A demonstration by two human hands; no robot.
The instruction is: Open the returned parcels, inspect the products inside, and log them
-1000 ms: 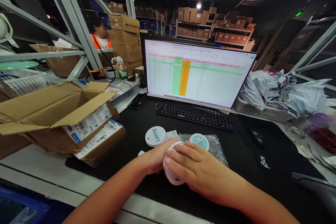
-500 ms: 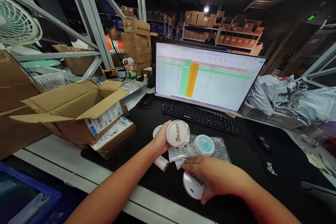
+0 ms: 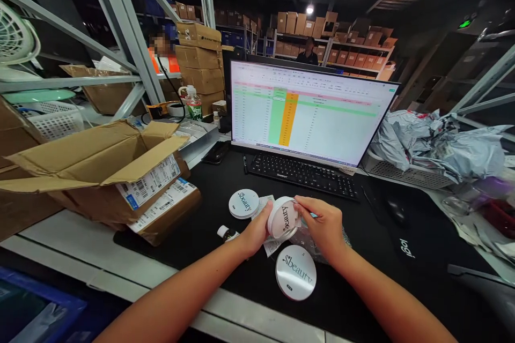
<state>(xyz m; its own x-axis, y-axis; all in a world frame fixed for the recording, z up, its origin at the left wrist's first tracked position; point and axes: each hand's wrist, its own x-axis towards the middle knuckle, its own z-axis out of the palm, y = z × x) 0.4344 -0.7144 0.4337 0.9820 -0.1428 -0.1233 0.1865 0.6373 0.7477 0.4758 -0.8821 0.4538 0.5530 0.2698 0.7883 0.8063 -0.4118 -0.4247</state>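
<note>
White and probably slick, the jar (image 3: 278, 226) suits a side hold; our left fingers (image 3: 266, 216) grip it, our right fingers (image 3: 309, 204) pinch its seal (image 3: 286, 216).

"Beauty" reads on the held jar (image 3: 284, 220), loose lid (image 3: 296, 273) and round container (image 3: 243, 204), "logi" on the mouse mat (image 3: 426, 233).
</note>
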